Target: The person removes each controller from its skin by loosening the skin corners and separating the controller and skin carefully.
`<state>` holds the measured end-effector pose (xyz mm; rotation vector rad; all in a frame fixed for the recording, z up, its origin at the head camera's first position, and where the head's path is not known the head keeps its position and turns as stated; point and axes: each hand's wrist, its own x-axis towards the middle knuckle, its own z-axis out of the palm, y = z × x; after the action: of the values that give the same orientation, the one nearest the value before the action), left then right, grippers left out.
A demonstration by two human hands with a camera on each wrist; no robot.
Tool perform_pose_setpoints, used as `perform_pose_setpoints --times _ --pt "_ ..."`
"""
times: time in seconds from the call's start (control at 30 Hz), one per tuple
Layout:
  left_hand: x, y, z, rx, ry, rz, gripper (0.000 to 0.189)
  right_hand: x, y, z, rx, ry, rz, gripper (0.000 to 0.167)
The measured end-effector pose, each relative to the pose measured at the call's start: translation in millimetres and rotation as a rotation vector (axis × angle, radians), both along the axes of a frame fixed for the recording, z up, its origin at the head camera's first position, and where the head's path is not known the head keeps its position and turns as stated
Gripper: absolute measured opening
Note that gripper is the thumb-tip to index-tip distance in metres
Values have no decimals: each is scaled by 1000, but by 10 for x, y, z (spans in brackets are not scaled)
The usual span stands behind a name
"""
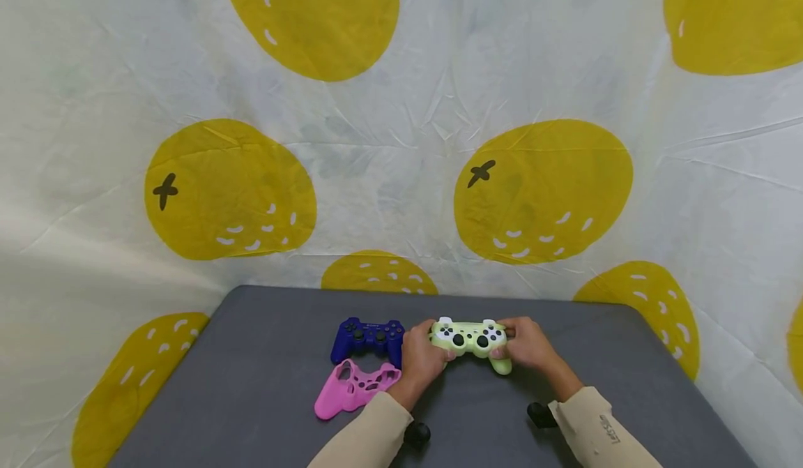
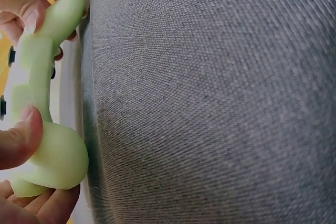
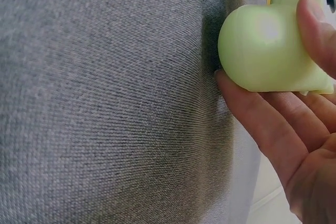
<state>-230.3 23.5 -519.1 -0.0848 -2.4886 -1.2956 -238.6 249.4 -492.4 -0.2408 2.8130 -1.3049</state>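
Observation:
A white game controller in a pale green silicone cover is held level between both hands in the head view. My left hand grips its left end, the thumb on top and fingers beneath, as the left wrist view shows on the green cover. At the other end my right hand pinches the controller, its thumb on the upper face. In the right wrist view, fingers lie under the rounded green handle. White buttons and two dark thumbsticks face up. Part of the left handle is hidden by the left hand.
Left of my left hand lies a dark blue controller, with a pink silicone cover just in front of it. Everything rests on a grey cloth-covered table. Behind it hangs a white curtain with yellow fruit shapes.

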Motion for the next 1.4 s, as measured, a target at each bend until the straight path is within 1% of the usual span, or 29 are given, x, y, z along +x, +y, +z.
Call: perform_pose_setpoints --times 0.13,0.27,0.47,0.53,0.63,0.73,0.87,0.93,0.97,1.07,1.13,1.23,1.3,1.4 --pt "-11 -1 6 4 -8 0 58 0 -1 16 11 -6 3 64" --pt "-23 -7 12 7 -34 -5 58 1 2 11 29 -2 6 63" --pt "-52 -39 43 -4 -89 -21 58 -17 -1 -72 66 42 -45 58" --pt "-70 -49 49 -2 -114 -20 58 -28 -9 -99 42 52 -63 57" --pt "-93 -55 56 -4 -148 -18 57 -40 -14 -123 -11 56 -58 57" --pt "-109 -52 54 -25 -166 -19 55 -63 -2 -144 -84 30 -66 57" --pt "-123 -38 45 -64 -171 -27 53 -125 47 -166 -119 0 -31 56" --pt "-125 -30 49 -80 -167 -31 52 -164 77 -174 -129 -21 3 56" --pt "-123 -26 52 -82 -169 -32 52 -184 92 -177 -132 -29 25 56" --pt "-120 -19 61 -85 -165 -29 52 -244 122 -179 -168 -65 55 55" --pt "-117 -18 66 -83 -169 -23 51 -278 136 -186 -177 -64 78 54" --pt "-111 -16 69 -87 -180 -15 52 -292 150 -200 -170 -53 78 49" --pt "-110 -13 67 -85 -188 -13 53 -283 157 -216 -150 -31 68 46" --pt "-115 -10 70 -79 -194 -16 54 -254 151 -227 -124 0 22 43"
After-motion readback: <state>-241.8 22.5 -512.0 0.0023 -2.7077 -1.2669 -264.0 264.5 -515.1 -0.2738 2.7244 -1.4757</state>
